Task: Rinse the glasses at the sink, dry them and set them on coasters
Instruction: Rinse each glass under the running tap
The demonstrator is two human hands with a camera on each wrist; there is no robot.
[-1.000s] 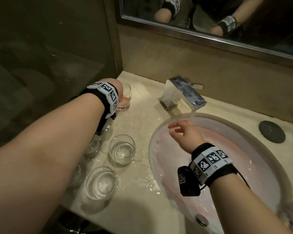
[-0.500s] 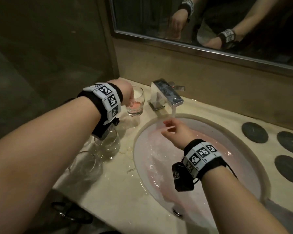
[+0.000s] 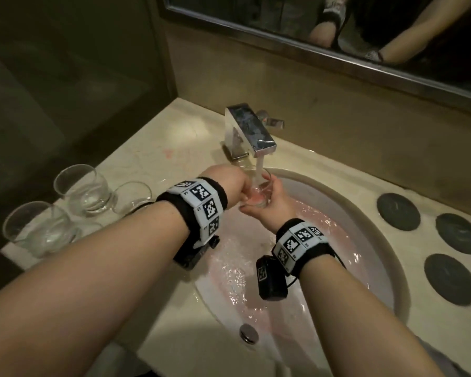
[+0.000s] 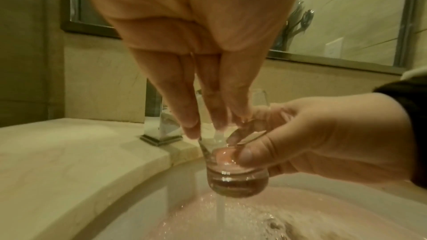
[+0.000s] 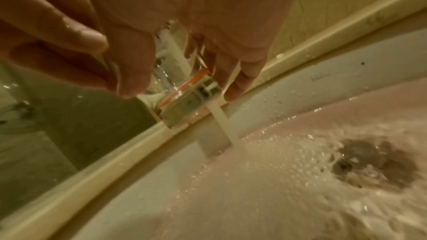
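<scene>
A small clear glass (image 3: 259, 194) with pink residue in its bottom is upright over the sink (image 3: 365, 268), under the running tap (image 3: 252, 133). My left hand (image 3: 233, 185) pinches its rim from above; in the left wrist view its fingertips (image 4: 191, 130) meet at the glass (image 4: 238, 180). My right hand (image 3: 273, 206) grips the glass from the right, thumb (image 4: 246, 154) on its wall. The right wrist view shows the glass (image 5: 184, 96) between that hand's fingers (image 5: 129, 83). Three round dark coasters (image 3: 398, 211) lie right of the basin.
Several clear glasses (image 3: 79, 190) stand on the marble counter (image 3: 158, 159) left of the sink, close to its front edge. Pink-tinted water swirls toward the drain (image 5: 369, 163). A mirror (image 3: 337, 36) hangs above the back wall.
My left hand lifted the glass off the counter beside the tap and carried it right, under the stream. My right hand, which was waiting under the water, now grips the glass.
</scene>
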